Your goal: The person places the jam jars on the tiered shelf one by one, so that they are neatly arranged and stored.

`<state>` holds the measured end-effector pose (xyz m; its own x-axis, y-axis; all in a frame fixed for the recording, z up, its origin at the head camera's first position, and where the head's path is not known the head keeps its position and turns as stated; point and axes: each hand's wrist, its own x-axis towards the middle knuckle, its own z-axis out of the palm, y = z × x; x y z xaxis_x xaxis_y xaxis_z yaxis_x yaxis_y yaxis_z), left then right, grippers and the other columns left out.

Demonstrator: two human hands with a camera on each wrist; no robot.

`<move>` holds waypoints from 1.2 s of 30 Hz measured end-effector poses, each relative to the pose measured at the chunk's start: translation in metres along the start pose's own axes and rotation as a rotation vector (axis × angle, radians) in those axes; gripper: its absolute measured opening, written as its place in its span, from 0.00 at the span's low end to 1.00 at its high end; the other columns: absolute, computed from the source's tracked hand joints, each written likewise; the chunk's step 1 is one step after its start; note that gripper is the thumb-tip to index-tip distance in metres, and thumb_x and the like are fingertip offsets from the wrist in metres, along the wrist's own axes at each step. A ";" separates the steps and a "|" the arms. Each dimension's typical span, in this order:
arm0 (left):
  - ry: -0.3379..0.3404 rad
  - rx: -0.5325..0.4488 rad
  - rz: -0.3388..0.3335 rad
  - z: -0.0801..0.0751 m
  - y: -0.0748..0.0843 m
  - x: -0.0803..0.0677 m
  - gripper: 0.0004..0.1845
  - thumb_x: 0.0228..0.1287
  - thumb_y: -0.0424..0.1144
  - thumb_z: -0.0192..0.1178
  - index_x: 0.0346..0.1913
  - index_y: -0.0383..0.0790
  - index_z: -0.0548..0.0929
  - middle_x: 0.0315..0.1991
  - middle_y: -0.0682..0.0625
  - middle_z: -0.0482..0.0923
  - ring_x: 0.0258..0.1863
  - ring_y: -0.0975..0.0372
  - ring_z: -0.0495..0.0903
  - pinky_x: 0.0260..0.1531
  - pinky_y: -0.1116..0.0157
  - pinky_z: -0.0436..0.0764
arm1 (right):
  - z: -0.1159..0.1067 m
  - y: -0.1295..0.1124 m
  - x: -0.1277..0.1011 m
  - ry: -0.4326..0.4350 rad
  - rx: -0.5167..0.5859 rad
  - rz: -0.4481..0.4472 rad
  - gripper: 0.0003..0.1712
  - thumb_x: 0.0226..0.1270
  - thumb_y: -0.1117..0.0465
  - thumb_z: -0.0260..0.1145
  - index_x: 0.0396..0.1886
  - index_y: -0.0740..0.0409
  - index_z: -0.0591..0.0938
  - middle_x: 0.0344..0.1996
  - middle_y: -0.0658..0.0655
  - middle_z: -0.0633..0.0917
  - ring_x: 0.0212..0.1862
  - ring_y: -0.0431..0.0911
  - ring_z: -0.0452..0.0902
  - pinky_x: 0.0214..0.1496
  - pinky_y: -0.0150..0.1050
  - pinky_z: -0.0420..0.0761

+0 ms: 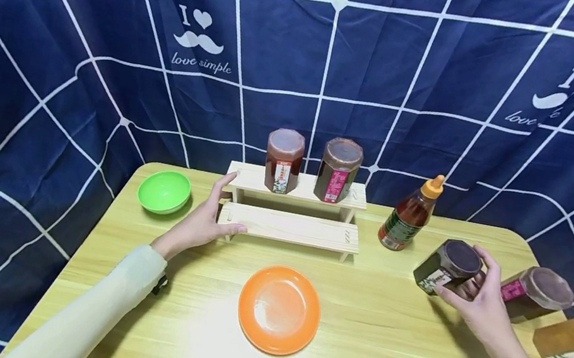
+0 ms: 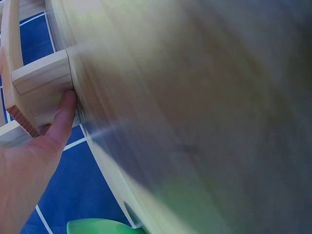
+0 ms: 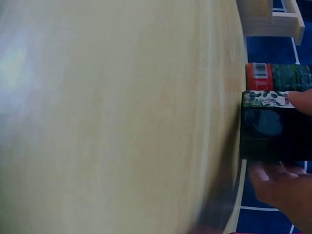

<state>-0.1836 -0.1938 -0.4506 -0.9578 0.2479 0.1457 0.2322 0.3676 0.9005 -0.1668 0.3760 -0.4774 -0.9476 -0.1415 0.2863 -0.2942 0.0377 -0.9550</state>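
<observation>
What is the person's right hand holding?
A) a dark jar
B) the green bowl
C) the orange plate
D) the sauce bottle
A: the right hand has its fingers wrapped round a dark jar on the table's right side.

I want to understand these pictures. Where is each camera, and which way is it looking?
Head: worn on the head, looking forward and down at the table; both sleeved arms show, left hand at the wooden rack, right hand gripping a dark jar.
Left wrist: beside the left hand, facing the wooden rack; a green bowl peeks in.
Right wrist: beside the right hand, facing the dark jar.
Shared: head and left wrist views both show rack and bowl.
</observation>
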 end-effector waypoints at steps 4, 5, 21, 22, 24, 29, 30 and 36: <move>0.009 0.012 0.009 0.001 -0.021 0.005 0.65 0.63 0.28 0.80 0.89 0.48 0.42 0.78 0.23 0.60 0.77 0.34 0.64 0.71 0.33 0.66 | 0.001 0.001 0.001 0.008 -0.002 -0.013 0.61 0.60 0.92 0.66 0.83 0.49 0.52 0.60 0.45 0.83 0.58 0.32 0.84 0.56 0.27 0.81; 0.010 0.013 0.011 0.001 -0.023 0.006 0.65 0.63 0.29 0.81 0.89 0.49 0.42 0.79 0.24 0.60 0.77 0.35 0.64 0.71 0.33 0.66 | 0.001 0.002 0.001 0.011 -0.004 -0.015 0.61 0.60 0.92 0.66 0.83 0.49 0.52 0.60 0.45 0.83 0.58 0.32 0.84 0.56 0.27 0.81; -0.025 0.045 -0.016 -0.004 -0.026 0.005 0.66 0.64 0.40 0.83 0.89 0.64 0.42 0.84 0.34 0.56 0.80 0.41 0.62 0.75 0.37 0.64 | 0.000 0.000 -0.004 0.079 -0.103 0.004 0.59 0.57 0.90 0.73 0.79 0.47 0.60 0.54 0.45 0.87 0.50 0.34 0.89 0.48 0.29 0.85; -0.031 0.046 -0.019 -0.005 -0.026 0.005 0.66 0.64 0.40 0.82 0.89 0.65 0.41 0.84 0.35 0.54 0.80 0.42 0.62 0.75 0.37 0.63 | 0.000 -0.001 -0.004 0.079 -0.106 0.004 0.59 0.57 0.90 0.73 0.79 0.47 0.60 0.54 0.45 0.88 0.50 0.34 0.89 0.48 0.29 0.85; -0.041 0.045 -0.022 -0.007 -0.027 0.005 0.66 0.65 0.40 0.82 0.89 0.65 0.41 0.86 0.37 0.51 0.81 0.43 0.60 0.76 0.36 0.61 | 0.001 -0.002 -0.004 0.077 -0.121 0.005 0.59 0.57 0.89 0.73 0.79 0.47 0.60 0.54 0.44 0.88 0.49 0.34 0.89 0.47 0.29 0.85; -0.050 0.041 -0.029 -0.008 -0.028 0.006 0.66 0.65 0.40 0.82 0.89 0.67 0.41 0.86 0.38 0.49 0.81 0.43 0.60 0.76 0.36 0.61 | 0.008 -0.009 -0.006 0.072 -0.163 0.007 0.59 0.57 0.89 0.74 0.80 0.47 0.60 0.53 0.43 0.88 0.49 0.34 0.89 0.45 0.28 0.86; -0.051 0.039 -0.029 -0.008 -0.028 0.006 0.66 0.65 0.40 0.82 0.89 0.67 0.41 0.86 0.38 0.50 0.81 0.43 0.60 0.76 0.36 0.61 | 0.010 -0.010 -0.006 0.070 -0.176 0.006 0.59 0.57 0.88 0.75 0.80 0.47 0.60 0.54 0.43 0.88 0.49 0.33 0.88 0.45 0.28 0.85; -0.073 0.023 -0.018 -0.011 -0.029 0.006 0.67 0.63 0.39 0.83 0.89 0.67 0.40 0.87 0.41 0.48 0.81 0.45 0.60 0.76 0.37 0.62 | 0.021 -0.020 -0.007 0.048 -0.261 -0.007 0.61 0.57 0.87 0.76 0.82 0.48 0.60 0.55 0.40 0.86 0.51 0.32 0.87 0.48 0.27 0.85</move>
<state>-0.1979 -0.2126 -0.4711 -0.9471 0.3054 0.0991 0.2201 0.3928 0.8929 -0.1520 0.3550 -0.4618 -0.9483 -0.0961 0.3024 -0.3173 0.2916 -0.9024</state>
